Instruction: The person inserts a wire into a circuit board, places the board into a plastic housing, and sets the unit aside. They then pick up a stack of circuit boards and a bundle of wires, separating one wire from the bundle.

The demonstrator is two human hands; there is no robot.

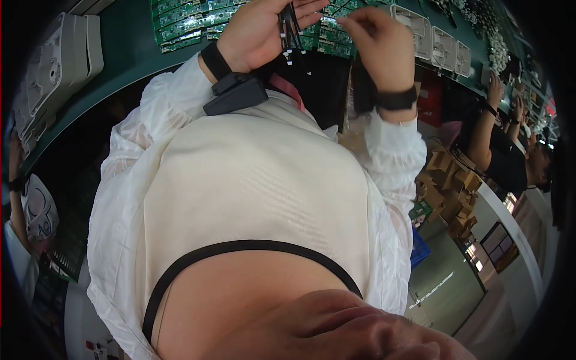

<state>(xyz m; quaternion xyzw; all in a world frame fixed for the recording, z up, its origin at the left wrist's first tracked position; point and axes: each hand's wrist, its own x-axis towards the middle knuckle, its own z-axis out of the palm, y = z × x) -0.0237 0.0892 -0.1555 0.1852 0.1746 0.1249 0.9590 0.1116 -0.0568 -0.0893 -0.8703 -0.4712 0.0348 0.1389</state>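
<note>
My left hand (pixel 252 41) is turned palm up at the top of the head view, over the table's near edge. A bunch of short black cables (pixel 289 31) with small white connectors hangs from its fingers. To its right, my right hand (pixel 387 57) is raised with thumb and fingertips drawn together; anything between them is too small to make out. Beyond and between the hands lie green circuit boards (pixel 183 23) in rows. Both wrists wear black bands, and a dark box-like device (pixel 237 95) sits at my left wrist.
Stacked pale plastic housings (pixel 60 66) stand on the green tabletop (pixel 120 57) at left. More pale housings (pixel 443 47) line the right, near a pile of white-ended cables (pixel 498 51). Co-workers sit along both sides. Cardboard boxes (pixel 447 186) and a blue bin (pixel 420 247) are lower right.
</note>
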